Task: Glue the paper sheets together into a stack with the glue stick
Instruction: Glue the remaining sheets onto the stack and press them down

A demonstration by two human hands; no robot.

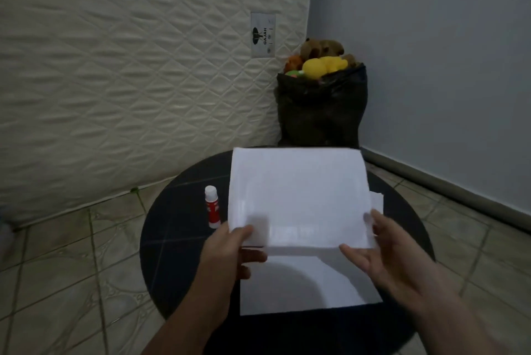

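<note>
The sheets [298,196] are plain white paper, matt and smooth, the lifted one curving softly without a crease; another sheet [301,285] lying flat looks the same. The table [178,228] has a dark, faintly glossy top that catches dull reflections. The glue stick [212,206] is smooth plastic, white cap over a red printed body. The mattress [129,67] is cream cloth, quilted in raised diamonds with a slight sheen. The bag [319,107] is thin black plastic, crinkled and shiny. The floor [71,254] is glazed tile with grout lines; the wall [431,52] is matt paint
</note>
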